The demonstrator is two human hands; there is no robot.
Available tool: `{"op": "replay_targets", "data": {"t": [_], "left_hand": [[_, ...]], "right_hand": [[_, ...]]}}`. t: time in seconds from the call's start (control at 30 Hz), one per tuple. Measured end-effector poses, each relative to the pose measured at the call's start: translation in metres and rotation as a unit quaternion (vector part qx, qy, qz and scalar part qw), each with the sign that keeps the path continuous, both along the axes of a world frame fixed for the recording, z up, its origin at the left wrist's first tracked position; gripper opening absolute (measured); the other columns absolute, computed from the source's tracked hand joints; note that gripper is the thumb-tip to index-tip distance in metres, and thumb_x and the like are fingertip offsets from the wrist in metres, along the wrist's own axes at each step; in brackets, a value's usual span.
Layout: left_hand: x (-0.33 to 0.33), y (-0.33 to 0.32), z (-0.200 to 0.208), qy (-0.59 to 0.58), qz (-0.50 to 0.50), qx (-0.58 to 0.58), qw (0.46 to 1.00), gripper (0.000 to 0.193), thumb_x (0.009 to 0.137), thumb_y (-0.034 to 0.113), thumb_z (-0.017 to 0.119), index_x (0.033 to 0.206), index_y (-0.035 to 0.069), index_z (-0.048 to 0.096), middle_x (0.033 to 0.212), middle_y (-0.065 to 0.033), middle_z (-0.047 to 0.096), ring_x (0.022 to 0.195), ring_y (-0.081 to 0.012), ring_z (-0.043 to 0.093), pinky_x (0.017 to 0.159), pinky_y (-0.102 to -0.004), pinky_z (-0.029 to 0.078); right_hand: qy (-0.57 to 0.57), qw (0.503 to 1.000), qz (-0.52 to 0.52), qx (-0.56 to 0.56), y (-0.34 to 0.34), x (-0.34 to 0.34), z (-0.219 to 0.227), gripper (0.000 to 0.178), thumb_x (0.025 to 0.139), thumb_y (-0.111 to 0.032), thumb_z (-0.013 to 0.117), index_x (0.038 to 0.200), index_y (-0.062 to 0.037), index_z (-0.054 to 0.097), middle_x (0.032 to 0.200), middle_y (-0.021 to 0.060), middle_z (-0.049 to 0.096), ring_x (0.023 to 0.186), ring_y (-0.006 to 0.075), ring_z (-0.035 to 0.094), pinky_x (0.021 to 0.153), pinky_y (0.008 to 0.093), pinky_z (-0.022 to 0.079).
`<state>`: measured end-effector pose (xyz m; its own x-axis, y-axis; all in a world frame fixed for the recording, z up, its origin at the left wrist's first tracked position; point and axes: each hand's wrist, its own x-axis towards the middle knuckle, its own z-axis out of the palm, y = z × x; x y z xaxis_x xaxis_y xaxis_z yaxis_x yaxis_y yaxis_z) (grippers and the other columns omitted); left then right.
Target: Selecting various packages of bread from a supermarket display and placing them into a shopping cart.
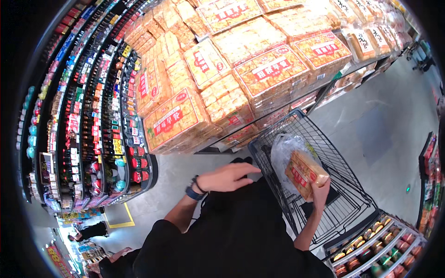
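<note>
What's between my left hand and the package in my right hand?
In the head view, the cart's wire side and part of the plastic bag lie between your left hand and the package.

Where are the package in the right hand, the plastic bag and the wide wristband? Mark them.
Package (303,173): head view, on its broad face.
Plastic bag (281,149): head view, on its crumpled side.
Wide wristband (194,193): head view, on its strap.

Tall shelving (154,173) packed with bottles (106,146) filled the left side, red packs (136,163) lined up at its near end. Grey floor (371,125) had a yellow line (123,225) plus a little green light (408,188). Someone in dark clothes (95,230) stood past the shelving, lol.
</note>
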<state>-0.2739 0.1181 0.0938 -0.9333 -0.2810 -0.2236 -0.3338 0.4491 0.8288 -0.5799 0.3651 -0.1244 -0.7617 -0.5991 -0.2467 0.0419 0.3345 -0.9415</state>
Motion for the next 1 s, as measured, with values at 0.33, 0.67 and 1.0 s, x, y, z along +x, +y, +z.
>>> {"op": "replay_targets", "data": {"t": [0.33, 0.67, 1.0], "left_hand": [[0.098, -0.126, 0.155, 0.095, -0.090, -0.102, 0.986, 0.053, 0.103, 0.024, 0.059, 0.149, 0.000, 0.049, 0.152, -0.0194, 0.051, 0.141, -0.0339, 0.049, 0.116, -0.0425, 0.039], [0.109, -0.328, 0.157, 0.260, 0.088, 0.159, 0.948, 0.071, 0.112, 0.050, 0.017, 0.153, -0.004, 0.039, 0.151, -0.0186, 0.052, 0.139, -0.0238, 0.052, 0.116, -0.0372, 0.041], [0.151, -0.522, 0.100, 0.200, -0.039, 0.385, 0.900, 0.070, 0.110, 0.058, 0.029, 0.147, 0.001, 0.045, 0.118, -0.0058, 0.069, 0.097, -0.0104, 0.066, 0.083, -0.0235, 0.053]], "right_hand": [[-0.034, 0.976, -0.013, -0.216, 0.006, 0.013, 0.212, 0.085, 0.076, -0.024, 0.085, 0.146, 0.0014, 0.044, 0.136, 0.0148, 0.059, 0.125, 0.0265, 0.060, 0.106, 0.0400, 0.049], [-0.194, 0.872, -0.025, -0.448, -0.254, 0.160, 0.285, 0.067, 0.096, -0.031, 0.064, 0.149, 0.0008, 0.040, 0.145, 0.0205, 0.056, 0.125, 0.0312, 0.063, 0.105, 0.0493, 0.054], [-0.076, 0.909, 0.051, -0.407, -0.433, 0.287, 0.305, 0.048, 0.096, -0.011, 0.070, 0.136, 0.0001, 0.046, 0.119, 0.0090, 0.064, 0.104, 0.0164, 0.065, 0.096, 0.0338, 0.053]]}}
